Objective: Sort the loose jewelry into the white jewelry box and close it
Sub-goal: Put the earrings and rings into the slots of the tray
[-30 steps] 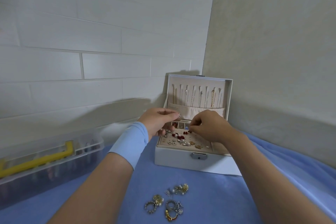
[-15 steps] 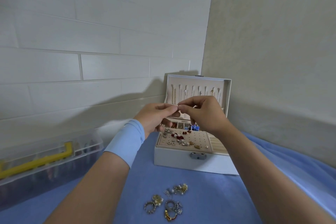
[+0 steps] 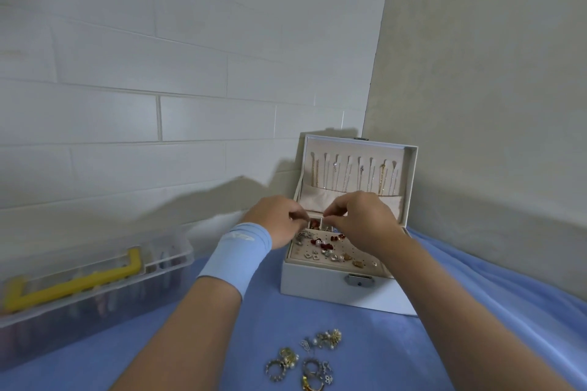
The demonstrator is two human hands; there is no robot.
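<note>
- Clear plastic organiser (image 3: 95, 289) with a yellow handle, far left on the blue-covered bench (image 3: 260, 320); no part in this step.
- Left hand (image 3: 276, 222), blue wristband (image 3: 236, 252) at the wrist, poised over the rear left of the box, thumb and forefinger pinched on a tiny piece (image 3: 298, 216) too small to identify.
- Loose jewelry (image 3: 305, 362), a cluster of rings and pearl-set pieces, lying on the bench well in front of the box, not yet sorted.
- White jewelry box (image 3: 317, 282) open near the wall corner, lid (image 3: 412, 174) upright with chains hung inside, perforated earring panel (image 3: 359, 252) already set with red and metal pieces.
- Right hand (image 3: 362, 225) just beside the left, tips slightly apart from it, fingertips drawn together as for a pinch; cannot tell whether anything held.
- Step judged: seating a small earring. Keep the pinch firm and low over the panel, align the post with a free hole, release only once seated; risk of losing the piece among the rear compartments.
- Against half a second earlier: both hands lower, down from in front of the lid pocket, fingertips no longer meeting; loose jewelry and box unmoved.
</note>
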